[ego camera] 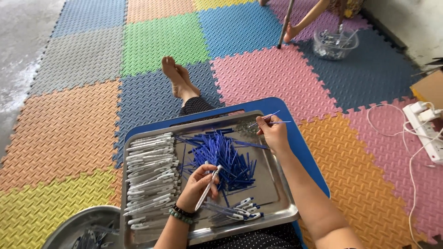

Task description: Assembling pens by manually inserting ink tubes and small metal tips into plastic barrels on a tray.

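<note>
A steel tray (277, 203) rests on a blue lap board (302, 147) over my legs. My left hand (196, 186) holds a white pen barrel (206, 190) upright over the tray's middle. At the tray's far right corner, my right hand (273, 133) pinches a thin blue ink refill (272, 121). Between the two hands lies a heap of blue refills (224, 159). Rows of white pen barrels (150, 177) fill the tray's left side. A few assembled pens with blue caps (242, 212) lie near its front edge.
Coloured foam floor mats (69, 133) surround me, and my bare feet (177, 78) stretch ahead. A round metal basin (78, 230) sits at lower left. Another person's foot (290, 32) and a clear tub of parts (334, 44) are at the top right. A white power strip (427, 131) lies right.
</note>
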